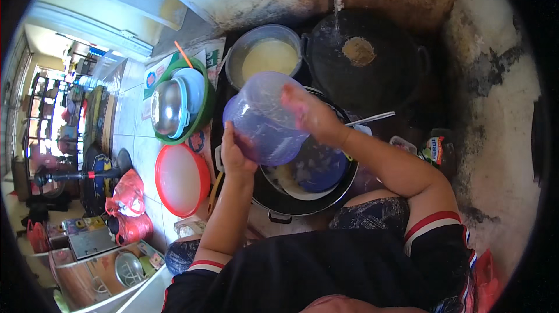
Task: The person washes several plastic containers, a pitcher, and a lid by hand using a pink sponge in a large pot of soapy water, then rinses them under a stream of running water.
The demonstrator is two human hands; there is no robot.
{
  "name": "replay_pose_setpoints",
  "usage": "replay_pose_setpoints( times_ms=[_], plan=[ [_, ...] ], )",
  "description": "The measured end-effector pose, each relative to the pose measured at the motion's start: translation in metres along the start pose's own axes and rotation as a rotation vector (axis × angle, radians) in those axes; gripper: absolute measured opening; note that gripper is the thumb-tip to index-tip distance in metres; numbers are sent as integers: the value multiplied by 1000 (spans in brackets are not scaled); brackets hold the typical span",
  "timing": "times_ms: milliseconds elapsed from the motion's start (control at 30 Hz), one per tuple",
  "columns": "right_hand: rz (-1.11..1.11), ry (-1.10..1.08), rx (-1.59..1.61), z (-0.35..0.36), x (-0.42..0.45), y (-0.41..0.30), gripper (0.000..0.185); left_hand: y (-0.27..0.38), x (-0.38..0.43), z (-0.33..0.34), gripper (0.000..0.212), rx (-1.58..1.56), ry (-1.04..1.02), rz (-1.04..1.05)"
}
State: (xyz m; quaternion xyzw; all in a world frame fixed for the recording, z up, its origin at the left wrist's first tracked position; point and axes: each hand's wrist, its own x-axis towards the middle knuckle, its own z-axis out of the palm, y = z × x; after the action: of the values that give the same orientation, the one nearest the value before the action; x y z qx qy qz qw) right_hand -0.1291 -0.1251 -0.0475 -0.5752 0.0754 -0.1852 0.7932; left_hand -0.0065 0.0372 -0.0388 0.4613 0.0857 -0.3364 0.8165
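My left hand [238, 149] grips the side of a translucent purple plastic bowl [257, 125], which is tilted up in front of me. Against the bowl's far right side lies my right hand [312, 116], blurred. Something pinkish shows at its fingers, but I cannot tell whether it is a scrubber in the hand. Below the bowl sits a wide black basin [301, 210] holding stacked dishes, among them a dark blue one [321, 171] with water and suds in it. A thin pale handle [371, 118] sticks out over the basin's right rim.
Water streams from above into a large black tub [380, 81]. Beside it stands a grey bucket [238, 57] with cloudy yellowish liquid. Leftward are a green basin [205, 108] of dishes and a red-rimmed tub [205, 177]. A detergent packet [434, 149] lies near the stained right wall [493, 138].
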Motion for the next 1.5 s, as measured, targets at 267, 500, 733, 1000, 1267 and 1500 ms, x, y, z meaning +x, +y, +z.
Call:
replay_pose_setpoints(
  times_ms=[267,500,733,1000,1267,1500],
  plan=[
    [-568,-124,-973,11,11,2,40,10,-18,17,32,13,-60,3],
    [-398,-64,-780,7,18,-5,42,-8,-9,31,25,80,112,103],
    [-443,443,-466,-20,-3,35,48,-3,-20,58,29,-34,98,31],
    [-387,100,-877,-16,18,-7,38,-16,-34,27,26,792,-271,316],
    [-405,246,-889,-29,32,-1,27,-12,-27,25,28,1175,-375,303],
    [254,143,-175,-40,25,-25,27,8,-41,48,30,1319,-759,274]
  ],
)
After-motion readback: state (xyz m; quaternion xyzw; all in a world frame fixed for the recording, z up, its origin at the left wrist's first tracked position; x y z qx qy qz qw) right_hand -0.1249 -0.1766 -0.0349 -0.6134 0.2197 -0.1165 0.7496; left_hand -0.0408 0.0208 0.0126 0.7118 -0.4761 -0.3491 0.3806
